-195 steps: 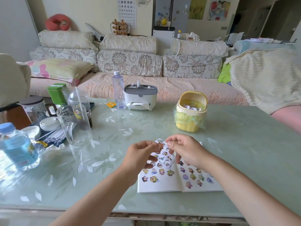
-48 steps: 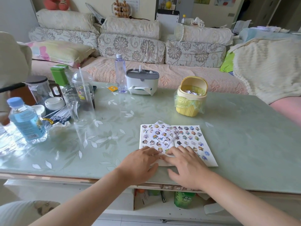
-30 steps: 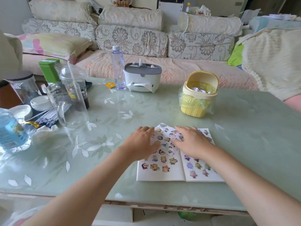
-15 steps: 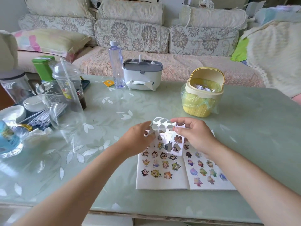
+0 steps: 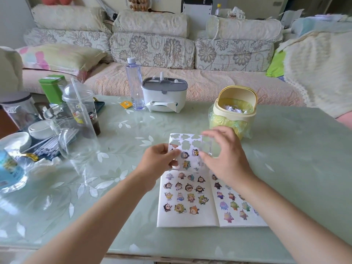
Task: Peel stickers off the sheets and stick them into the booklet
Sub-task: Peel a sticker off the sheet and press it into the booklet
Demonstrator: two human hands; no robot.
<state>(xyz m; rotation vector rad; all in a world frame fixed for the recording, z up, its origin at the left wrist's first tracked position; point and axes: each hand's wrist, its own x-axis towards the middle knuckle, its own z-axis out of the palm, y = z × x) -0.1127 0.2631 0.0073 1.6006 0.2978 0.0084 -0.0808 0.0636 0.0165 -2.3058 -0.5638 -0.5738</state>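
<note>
White paper sticker sheet now raised above open white booklet; left hand pinches it; right hand, fingers apart, likely peels next.

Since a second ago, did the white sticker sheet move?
Yes: the white sticker sheet lay flat on the open white booklet; now the left hand holds it up, nearer the yellow bin.

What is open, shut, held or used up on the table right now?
sticker sheet: held up, top rows peeled empty
booklet: open, lying flat
left hand: pinches sheet's left edge
right hand: at sheet's right edge, grip blurred
yellow bin: lid open
clear bottle: capped, upright
</note>
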